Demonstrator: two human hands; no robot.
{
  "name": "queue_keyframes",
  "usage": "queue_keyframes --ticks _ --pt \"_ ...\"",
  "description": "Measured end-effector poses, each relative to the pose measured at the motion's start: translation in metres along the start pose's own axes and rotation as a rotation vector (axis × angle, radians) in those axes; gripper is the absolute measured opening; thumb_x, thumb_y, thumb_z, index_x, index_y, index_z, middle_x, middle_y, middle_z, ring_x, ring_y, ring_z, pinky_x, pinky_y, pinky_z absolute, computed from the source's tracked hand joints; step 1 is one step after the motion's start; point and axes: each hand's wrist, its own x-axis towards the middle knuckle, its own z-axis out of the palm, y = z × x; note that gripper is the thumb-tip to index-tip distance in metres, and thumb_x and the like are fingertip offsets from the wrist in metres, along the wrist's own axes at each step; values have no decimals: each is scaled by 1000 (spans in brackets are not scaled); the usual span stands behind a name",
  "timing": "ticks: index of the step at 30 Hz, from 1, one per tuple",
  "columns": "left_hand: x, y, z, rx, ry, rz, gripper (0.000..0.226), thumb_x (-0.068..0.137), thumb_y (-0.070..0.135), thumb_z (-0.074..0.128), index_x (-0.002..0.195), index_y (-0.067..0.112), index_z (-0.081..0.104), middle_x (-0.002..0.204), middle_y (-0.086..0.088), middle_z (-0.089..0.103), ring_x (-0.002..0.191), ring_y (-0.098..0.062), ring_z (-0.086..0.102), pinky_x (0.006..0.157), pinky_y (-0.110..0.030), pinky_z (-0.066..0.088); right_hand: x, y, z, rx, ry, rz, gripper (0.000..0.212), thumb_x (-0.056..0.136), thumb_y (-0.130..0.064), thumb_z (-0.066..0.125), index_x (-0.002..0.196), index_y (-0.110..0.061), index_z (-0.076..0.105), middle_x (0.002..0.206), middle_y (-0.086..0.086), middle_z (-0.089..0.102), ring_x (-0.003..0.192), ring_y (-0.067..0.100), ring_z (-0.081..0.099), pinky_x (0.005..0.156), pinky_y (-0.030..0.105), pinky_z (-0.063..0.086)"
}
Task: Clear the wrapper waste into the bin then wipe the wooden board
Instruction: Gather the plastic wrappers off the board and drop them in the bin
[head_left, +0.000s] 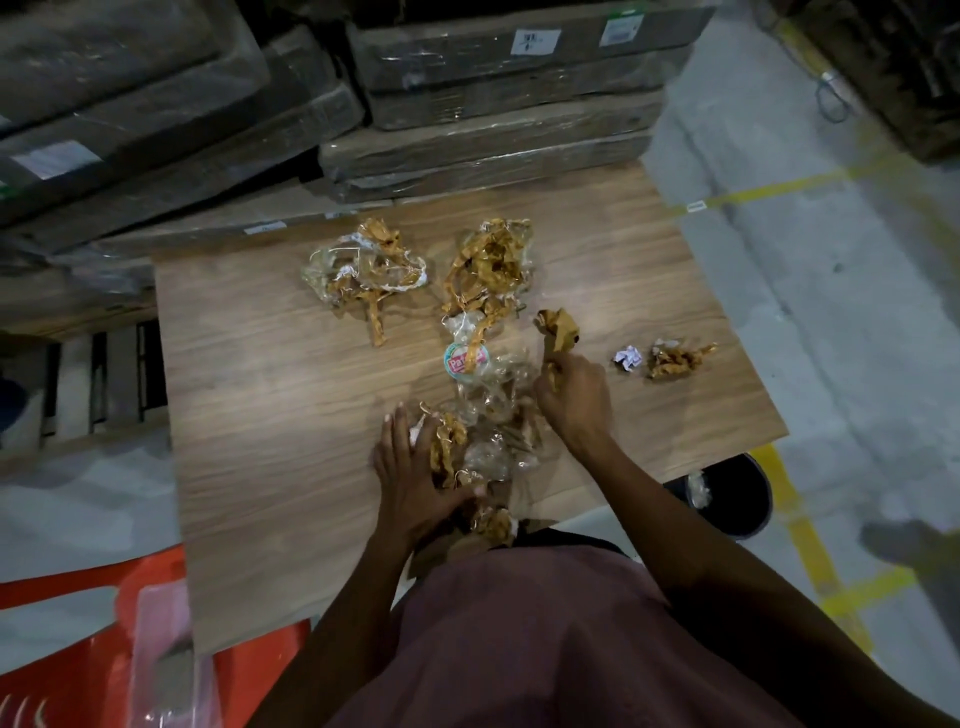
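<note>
We see wrapper waste (483, 447) on the board (270, 395), between our hands: left hand (415, 467) lies flat-fingered against it, right hand (571, 395) grips a brown strip (558, 327). Bin (737, 499) stands right of it.

Wood-grain worktop (249, 395) fills the middle. Two tangled heaps of clear film and brown tape, one far left (363, 270), one beside it (491, 265). A loose spread of clear wrapper (493, 415) runs to the near edge. Off right, a white paper ball (627, 358) just beside a small brown scrap (675, 359).
</note>
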Motion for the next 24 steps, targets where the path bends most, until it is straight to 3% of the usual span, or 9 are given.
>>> queue_keyframes --ticks 3,5,9,13,15,19,24 --pt "-7 -2 -1 87 -91 149 125 60 102 46 160 36 10 171 -10 -8 156 -29 -16 119 -62 3 15 26 10 -4 -192 -88 75 84 -65 47 150 -27 46 153 14 46 139 37 40 108 55 41" --pt "-10 -2 0 169 -131 221 124 59 101 51 160 39 15 171 -9 -6 157 -32 -12 119 -63 8 15 40 19 -21 -364 -164 96 80 -84 38 159 -30 29 166 11 29 151 37 27 116 62 31" --pt "-9 -2 8 179 -111 107 118 64 92 59 160 41 12 171 -6 -9 157 -32 -13 119 -65 11 -13 54 36 -43 -485 -301 118 70 -100 33 163 -29 12 170 5 17 156 33 17 119 63 26" --pt "3 -5 6 122 -74 -76 121 62 92 57 160 37 10 171 -8 -7 156 -34 -15 119 -65 8 -42 53 45 -207 -604 -350 138 54 -109 22 163 -29 -7 172 -3 -14 157 26 -15 121 61 7" --pt "9 -6 4 108 -113 -106 127 58 96 54 161 36 9 170 -8 -8 156 -32 -17 119 -64 5 -49 51 48 -248 -614 -359 141 50 -111 19 163 -30 -9 171 -2 -19 156 27 -19 121 62 3" --pt "16 -8 8 52 -159 -138 131 55 96 52 159 37 -1 169 -12 -6 156 -31 -15 121 -61 -2 -53 41 57 -247 -574 -319 134 55 -108 25 162 -32 -4 168 4 -27 157 34 -10 120 59 8" --pt "17 -12 17 -23 82 4 133 66 69 81 161 20 2 166 -26 -7 156 -37 -11 126 -55 11 -55 26 70 -230 -558 -334 119 66 -98 29 156 -21 20 169 5 -24 155 33 6 115 57 22"
